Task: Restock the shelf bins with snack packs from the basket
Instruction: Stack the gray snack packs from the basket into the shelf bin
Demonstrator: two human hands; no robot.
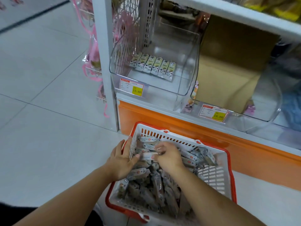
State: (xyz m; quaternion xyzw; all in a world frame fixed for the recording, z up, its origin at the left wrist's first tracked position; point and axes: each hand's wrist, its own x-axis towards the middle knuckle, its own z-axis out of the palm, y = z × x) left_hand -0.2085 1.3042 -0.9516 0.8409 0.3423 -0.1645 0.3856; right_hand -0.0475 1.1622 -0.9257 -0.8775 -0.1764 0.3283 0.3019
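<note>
A white basket with a red rim (216, 176) stands on the floor, heaped with several grey-white snack packs (156, 190). My left hand (122, 159) lies over the basket's left wall, thumb touching one pack (147, 156). My right hand (166, 154) curls its fingers round that same pack and others near the far left corner. Above, a clear shelf bin (187, 75) holds a row of several upright green-white packs (153, 66) along its bottom.
A second clear bin (267, 108) to the right holds a brown cardboard box (228, 75). Yellow price tags (132, 87) hang on the bin fronts. An orange base panel (195, 131) runs under the shelf. Pink bags (92, 51) hang at the shelf's left end. Pale tile floor lies to the left.
</note>
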